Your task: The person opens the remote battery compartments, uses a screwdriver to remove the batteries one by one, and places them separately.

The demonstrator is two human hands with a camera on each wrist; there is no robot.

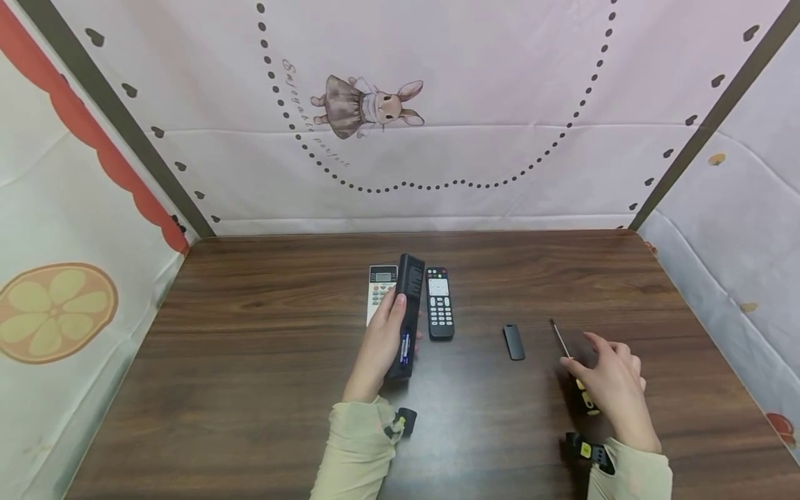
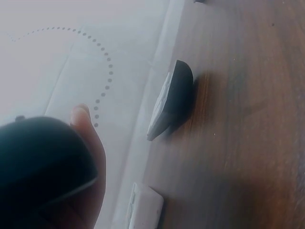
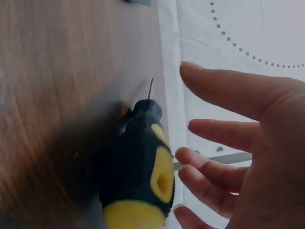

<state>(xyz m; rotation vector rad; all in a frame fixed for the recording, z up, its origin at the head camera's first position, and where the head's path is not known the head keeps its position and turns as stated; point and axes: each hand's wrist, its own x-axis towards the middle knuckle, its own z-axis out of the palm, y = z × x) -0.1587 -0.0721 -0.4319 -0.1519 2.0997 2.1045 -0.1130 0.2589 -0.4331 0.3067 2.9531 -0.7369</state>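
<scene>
My left hand (image 1: 377, 344) grips a black remote control (image 1: 410, 288), raised over the table and turned on its side. Near its lower end, blue batteries (image 1: 405, 348) show in an uncovered compartment. A small black battery cover (image 1: 514, 342) lies on the table between my hands. My right hand (image 1: 615, 382) hovers over a screwdriver (image 1: 587, 401) with a black and yellow handle, thumb and fingers spread apart. In the right wrist view, the screwdriver (image 3: 136, 167) lies beside the fingertips with a gap to the thumb.
A white remote control (image 1: 378, 285) lies behind the held one and is partly covered by it and the hand. Just right of it lies a black remote with white buttons (image 1: 440, 305). A patterned cloth (image 1: 475, 104) hangs behind the wooden table (image 1: 250, 389).
</scene>
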